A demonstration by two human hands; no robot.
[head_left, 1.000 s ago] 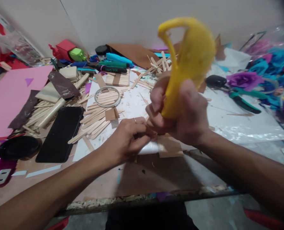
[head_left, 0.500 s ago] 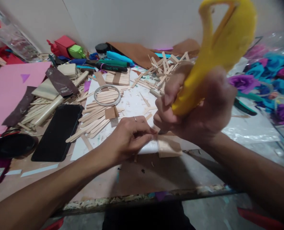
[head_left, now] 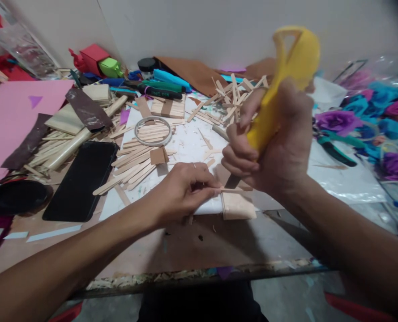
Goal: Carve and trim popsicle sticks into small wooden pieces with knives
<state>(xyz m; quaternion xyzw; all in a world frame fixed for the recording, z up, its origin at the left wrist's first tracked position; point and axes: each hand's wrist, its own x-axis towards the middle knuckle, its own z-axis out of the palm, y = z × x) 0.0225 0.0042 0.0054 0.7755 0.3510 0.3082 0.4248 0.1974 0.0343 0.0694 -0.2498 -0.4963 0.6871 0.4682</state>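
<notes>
My right hand [head_left: 272,150] is closed round a big yellow-handled cutting tool [head_left: 286,76], its handles pointing up and its dark blade end reaching down between my hands. My left hand [head_left: 185,190] pinches a thin wooden craft stick [head_left: 234,190] and holds it level under the tool's blade. Just below the stick lies a small panel of joined wooden sticks [head_left: 237,205] on a white sheet [head_left: 188,145].
Loose craft sticks [head_left: 134,163] lie scattered, with a wire ring [head_left: 152,131], a black phone [head_left: 81,181], pink card [head_left: 7,125], green-handled pliers [head_left: 333,150] and paper flowers [head_left: 380,120] at right. The table's rough front edge [head_left: 199,275] is near me.
The yellow tool swung right and up, then came back lower toward the middle. My left hand stayed put, and the stick it pinches now shows clearly under the blade.
</notes>
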